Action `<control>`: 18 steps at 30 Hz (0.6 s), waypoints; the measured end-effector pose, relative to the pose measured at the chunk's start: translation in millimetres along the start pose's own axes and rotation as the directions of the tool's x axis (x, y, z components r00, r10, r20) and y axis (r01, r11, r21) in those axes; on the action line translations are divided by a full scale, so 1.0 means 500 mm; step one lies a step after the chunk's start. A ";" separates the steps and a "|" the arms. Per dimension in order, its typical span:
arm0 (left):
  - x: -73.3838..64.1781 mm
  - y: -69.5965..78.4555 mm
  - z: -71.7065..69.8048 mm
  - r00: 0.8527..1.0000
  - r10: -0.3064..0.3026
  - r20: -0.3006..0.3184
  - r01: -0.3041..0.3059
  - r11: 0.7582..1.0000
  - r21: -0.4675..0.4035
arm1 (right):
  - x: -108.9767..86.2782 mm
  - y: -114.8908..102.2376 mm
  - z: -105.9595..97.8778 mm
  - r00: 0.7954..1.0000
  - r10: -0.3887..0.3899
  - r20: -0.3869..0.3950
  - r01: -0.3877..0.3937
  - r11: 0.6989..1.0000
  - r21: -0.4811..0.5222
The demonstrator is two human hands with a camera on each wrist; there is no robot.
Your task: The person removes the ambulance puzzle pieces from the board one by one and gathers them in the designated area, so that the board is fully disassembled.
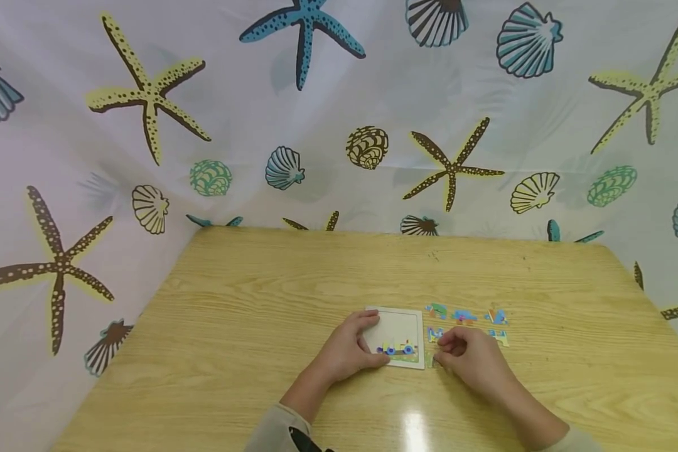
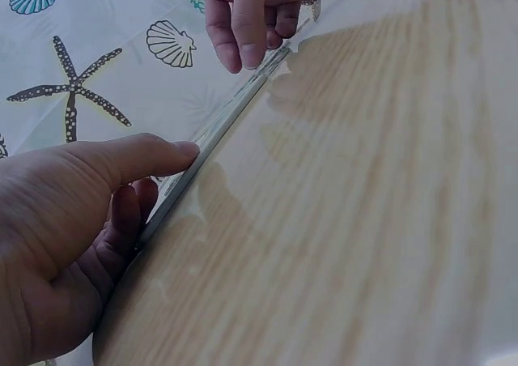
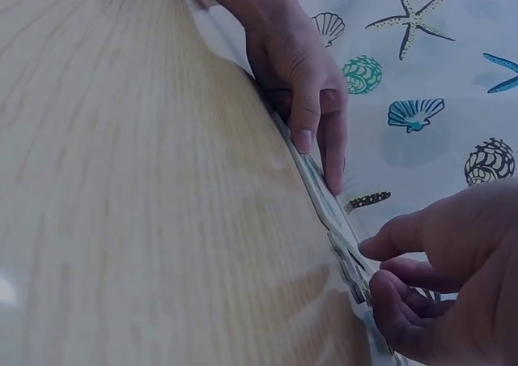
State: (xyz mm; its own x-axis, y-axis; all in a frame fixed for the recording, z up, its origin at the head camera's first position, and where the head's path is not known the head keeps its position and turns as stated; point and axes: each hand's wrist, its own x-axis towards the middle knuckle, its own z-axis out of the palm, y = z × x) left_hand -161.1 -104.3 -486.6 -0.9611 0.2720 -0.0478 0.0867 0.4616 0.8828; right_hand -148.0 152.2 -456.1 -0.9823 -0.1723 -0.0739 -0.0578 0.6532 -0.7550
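A square white jigsaw puzzle board [image 1: 397, 323] lies on the table, with a strip of colourful train pieces [image 1: 398, 350] fitted along its near side. My left hand [image 1: 347, 348] grips the board's left part, thumb at the near edge and fingers towards the far edge; the left wrist view shows the thumb [image 2: 154, 157] touching the rim. To the board's right, my right hand [image 1: 474, 361] hovers low over a green puzzle piece [image 1: 431, 360]. Thumb and forefinger look slightly apart in the right wrist view, near a flat puzzle piece [image 3: 348, 267] on the table. Its other fingers are loosely bent.
Several loose puzzle pieces lie right of the board, among them a green one [image 1: 439, 310], a blue and red one [image 1: 464, 316] and a blue and orange one [image 1: 496, 316]. The wooden table [image 1: 231, 326] meets a cloth backdrop [image 1: 328, 125] with shells and starfish.
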 end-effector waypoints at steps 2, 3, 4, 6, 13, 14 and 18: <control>0.000 0.001 0.000 1.000 0.003 0.002 -0.003 1.000 0.003 | 0.003 0.000 -0.005 1.000 0.011 0.023 -0.012 0.999 0.041; 0.001 0.002 0.000 1.000 0.003 0.003 -0.003 1.000 0.005 | 0.005 0.001 -0.007 0.999 0.015 0.041 -0.018 0.997 0.073; 0.001 0.003 0.000 1.000 0.004 0.003 -0.004 1.000 0.005 | 0.007 0.003 -0.010 0.998 0.016 0.062 -0.023 0.993 0.115; 0.001 0.003 0.000 1.000 0.003 0.004 -0.003 1.000 0.002 | 0.012 0.006 -0.014 0.994 0.009 0.108 -0.032 0.977 0.212; 0.003 0.002 0.000 1.000 0.003 0.004 -0.003 1.000 0.007 | 0.029 0.007 -0.018 0.971 -0.064 0.229 -0.039 0.907 0.419; 0.003 0.001 -0.001 1.000 0.005 0.003 -0.005 1.000 0.008 | 0.031 0.004 -0.015 0.969 -0.073 0.235 -0.033 0.906 0.421; 0.003 -0.001 0.000 1.000 -0.003 0.003 0.003 1.000 0.010 | 0.041 -0.008 0.002 0.962 -0.107 0.251 -0.009 0.906 0.423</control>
State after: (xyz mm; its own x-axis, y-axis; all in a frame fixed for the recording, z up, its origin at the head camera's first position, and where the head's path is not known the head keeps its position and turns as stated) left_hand -162.5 -104.2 -487.2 -0.9606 0.2730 -0.0517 0.0867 0.4712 0.8778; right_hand -168.0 145.4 -455.1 -0.8940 -0.4210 -0.1534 0.0318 0.2819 -0.9589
